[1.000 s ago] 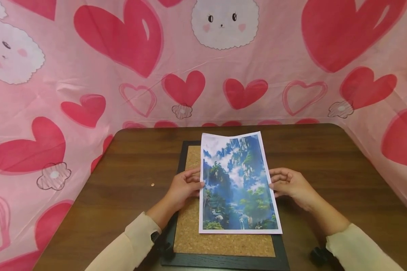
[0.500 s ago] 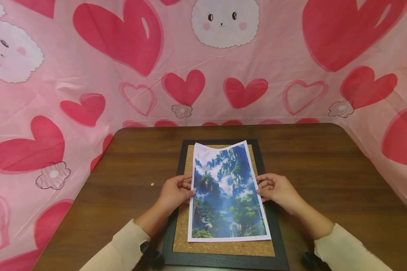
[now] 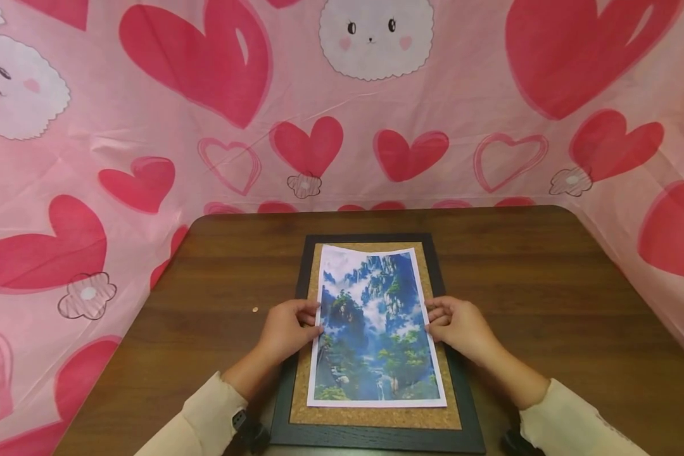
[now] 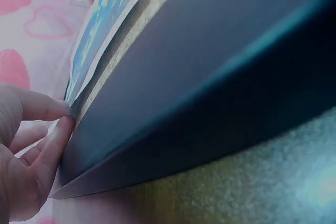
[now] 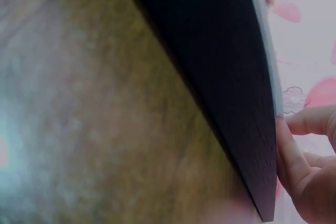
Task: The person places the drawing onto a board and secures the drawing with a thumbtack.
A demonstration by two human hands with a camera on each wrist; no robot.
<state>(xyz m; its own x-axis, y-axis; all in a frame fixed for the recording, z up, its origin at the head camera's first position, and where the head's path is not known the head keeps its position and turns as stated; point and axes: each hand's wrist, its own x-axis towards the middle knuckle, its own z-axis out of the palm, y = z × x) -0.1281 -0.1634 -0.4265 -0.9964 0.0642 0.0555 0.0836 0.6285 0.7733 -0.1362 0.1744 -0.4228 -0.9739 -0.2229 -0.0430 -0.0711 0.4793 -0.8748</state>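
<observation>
A printed landscape picture [image 3: 376, 329] of blue mountains, mist and green trees lies over a cork board [image 3: 376, 417] in a black frame [image 3: 376, 437]. My left hand [image 3: 287, 329] pinches the sheet's left edge between thumb and fingers. On the opposite edge, my right hand [image 3: 458, 324] pinches the paper at about the same height. The left wrist view shows the left fingers [image 4: 55, 108] gripping the white margin right at the frame's side. In the right wrist view, the right thumb and fingers [image 5: 294, 150] hold the sheet's edge beside the black frame.
The frame lies on a dark brown wooden table [image 3: 547, 285]. A tiny light-coloured round bit [image 3: 255, 310] lies on the wood left of the frame. A pink cloth [image 3: 342, 95] printed with hearts hangs around the back and sides.
Both hands have carried the picture left and slightly toward me, from overhanging the frame's right side to within the cork area. Its top edge has flattened somewhat.
</observation>
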